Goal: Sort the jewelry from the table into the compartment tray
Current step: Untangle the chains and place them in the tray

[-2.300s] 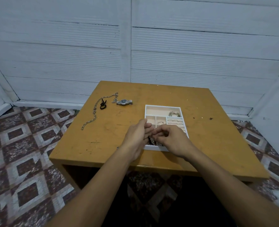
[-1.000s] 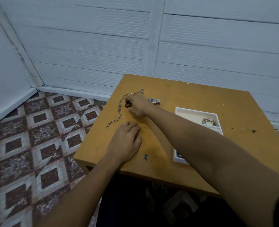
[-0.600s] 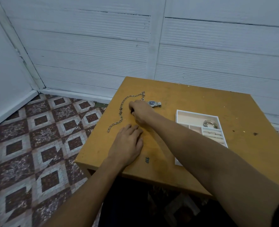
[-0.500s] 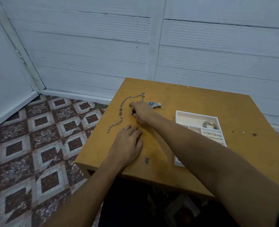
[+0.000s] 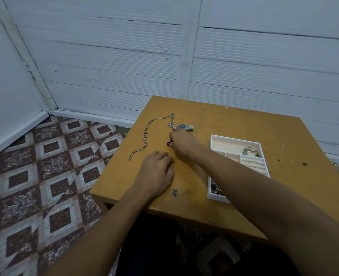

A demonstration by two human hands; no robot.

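Note:
My right hand (image 5: 181,143) reaches across the wooden table (image 5: 244,124) and pinches a small black ring-like piece (image 5: 169,144) at its fingertips, just off the long silver chain (image 5: 147,134). A silver wristwatch (image 5: 183,126) lies right behind that hand. My left hand (image 5: 156,174) rests flat on the table near the front left corner, fingers relaxed. The white compartment tray (image 5: 214,142) stands to the right, holding silver bangles (image 5: 251,151), rings (image 5: 252,162) and a dark chain (image 5: 216,189); my right forearm covers part of it.
A white panelled wall stands close behind the table. Patterned floor tiles (image 5: 45,176) lie to the left, beyond the table's left edge. A small blue mark (image 5: 174,193) is drawn on the table near the front edge.
My right hand left the tray, reached to the black piece beside the chain and has drawn it slightly toward me. My left hand moved from the tray to rest on the table.

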